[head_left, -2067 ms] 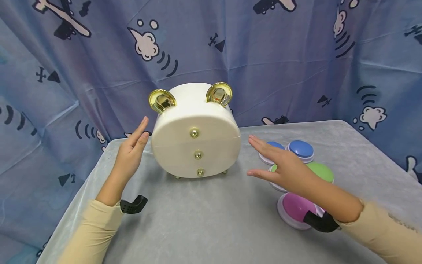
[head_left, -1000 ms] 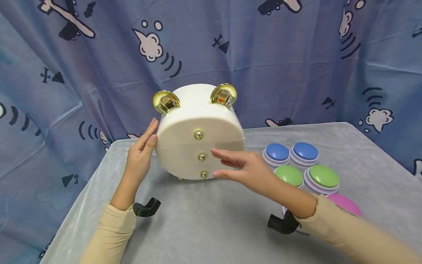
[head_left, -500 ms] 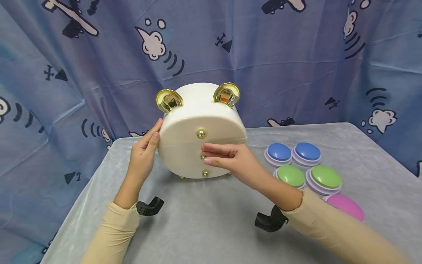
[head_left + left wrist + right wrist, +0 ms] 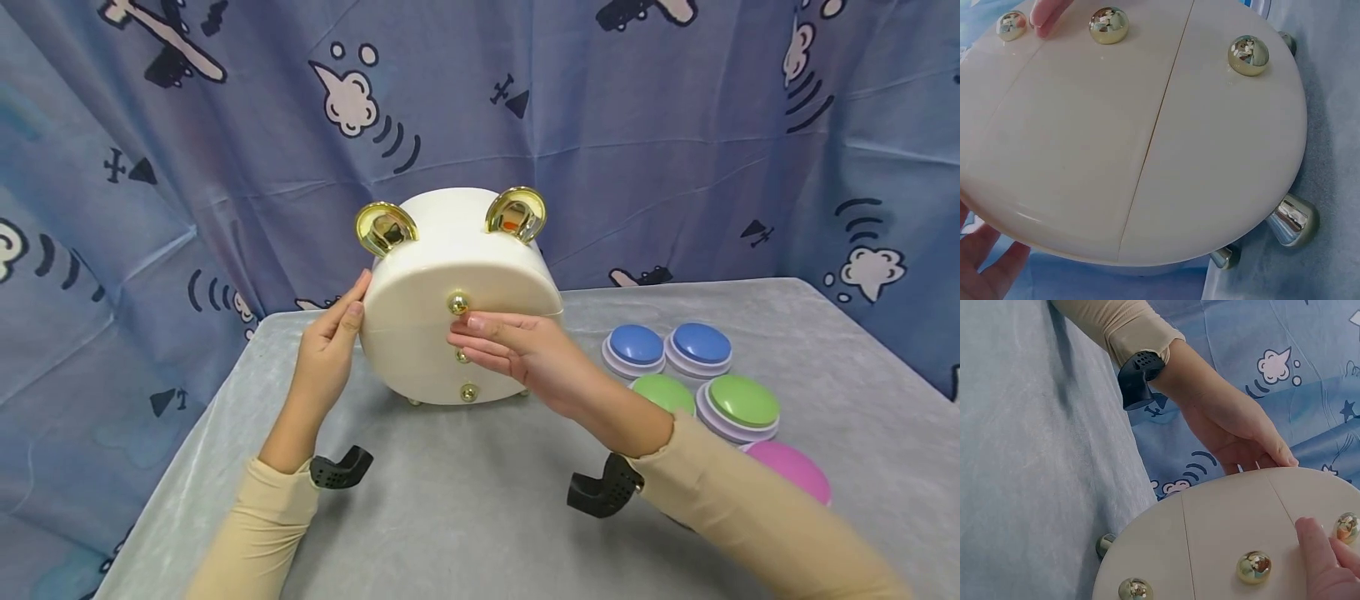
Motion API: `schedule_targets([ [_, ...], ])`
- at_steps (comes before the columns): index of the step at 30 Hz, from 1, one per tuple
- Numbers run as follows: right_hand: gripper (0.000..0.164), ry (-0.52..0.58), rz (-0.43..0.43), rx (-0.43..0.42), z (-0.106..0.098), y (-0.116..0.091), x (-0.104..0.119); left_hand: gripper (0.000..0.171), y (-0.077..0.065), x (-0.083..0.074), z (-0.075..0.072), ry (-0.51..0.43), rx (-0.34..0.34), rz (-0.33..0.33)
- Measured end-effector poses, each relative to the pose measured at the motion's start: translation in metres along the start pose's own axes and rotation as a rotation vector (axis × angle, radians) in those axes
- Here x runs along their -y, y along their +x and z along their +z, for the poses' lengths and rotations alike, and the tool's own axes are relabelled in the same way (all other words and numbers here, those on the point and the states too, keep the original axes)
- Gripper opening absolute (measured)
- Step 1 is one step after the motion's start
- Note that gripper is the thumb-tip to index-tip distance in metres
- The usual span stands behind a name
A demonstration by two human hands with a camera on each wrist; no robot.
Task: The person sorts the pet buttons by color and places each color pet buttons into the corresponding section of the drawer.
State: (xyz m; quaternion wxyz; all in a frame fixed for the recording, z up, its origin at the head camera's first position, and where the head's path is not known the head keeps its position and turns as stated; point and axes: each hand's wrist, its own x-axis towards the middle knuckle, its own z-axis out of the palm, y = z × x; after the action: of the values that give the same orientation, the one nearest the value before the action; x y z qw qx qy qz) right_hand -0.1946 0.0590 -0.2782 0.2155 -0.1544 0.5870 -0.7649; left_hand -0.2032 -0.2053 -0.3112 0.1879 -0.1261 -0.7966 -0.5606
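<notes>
A white rounded drawer box (image 4: 420,333) with two gold ears stands on the table, its drawers closed. Three gold knobs run down its front: the top knob (image 4: 458,303), the middle knob (image 4: 352,357) partly behind fingers in the head view, and the bottom knob (image 4: 468,392). My left hand (image 4: 324,350) rests against the box's left side, thumb at the front edge and fairly straight fingers along the side. My right hand (image 4: 525,354) is in front of the box, fingertips just below the top knob, beside it rather than around it. Seams between drawers show in the left wrist view.
To the right lie two blue-topped round buttons (image 4: 636,344), two green-topped ones (image 4: 742,400) and a pink-topped one (image 4: 787,471), partly behind the right sleeve. A grey cloth covers the table (image 4: 450,517). A blue patterned curtain (image 4: 637,167) hangs behind.
The left hand came in against the box's side. The right hand moved left from above the buttons to the box's front, then rose from the middle knob toward the top knob.
</notes>
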Motion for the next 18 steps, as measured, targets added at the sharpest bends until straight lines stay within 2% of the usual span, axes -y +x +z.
schedule_targets([
  [18,0.048,0.252,0.134,0.007,0.007,0.018,0.007,0.041,0.003,0.002,-0.005,0.01,0.026,-0.001],
])
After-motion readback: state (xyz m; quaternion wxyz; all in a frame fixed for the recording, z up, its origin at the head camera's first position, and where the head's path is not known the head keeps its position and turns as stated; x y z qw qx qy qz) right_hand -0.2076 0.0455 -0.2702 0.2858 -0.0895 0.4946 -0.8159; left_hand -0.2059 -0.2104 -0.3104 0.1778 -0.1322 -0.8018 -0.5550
